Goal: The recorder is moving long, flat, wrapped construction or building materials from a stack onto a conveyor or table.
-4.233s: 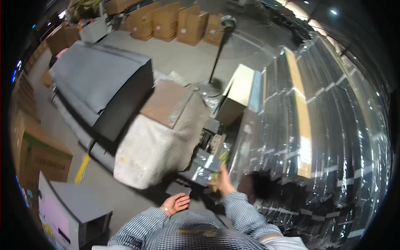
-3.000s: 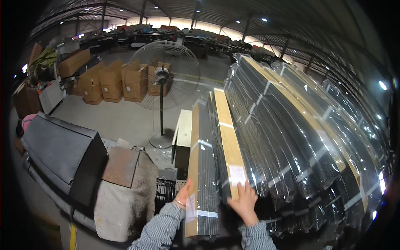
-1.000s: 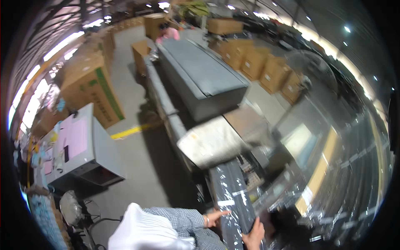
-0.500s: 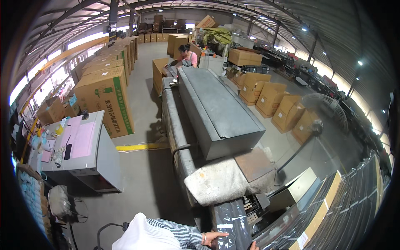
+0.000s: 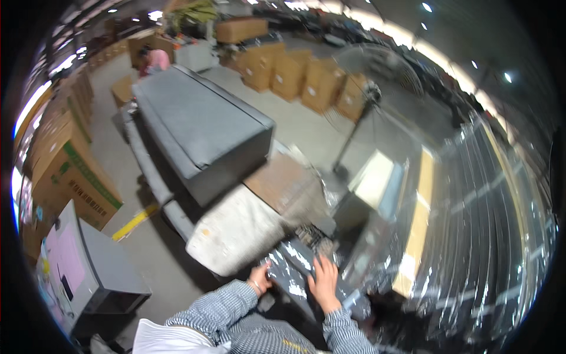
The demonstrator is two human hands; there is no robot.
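The left hand [image 5: 259, 277] was curled around the near end of a long dark plastic-wrapped bundle [image 5: 298, 272], while the right hand [image 5: 325, 282] lay spread, fingers open, flat on its top. The bundle sat low in front of the person, between a cloth-draped table [image 5: 239, 233] and the tall stack of shiny wrapped bundles [image 5: 483, 236]. It seemed freshly off that stack and still in hand, with setting it down apparently left to do.
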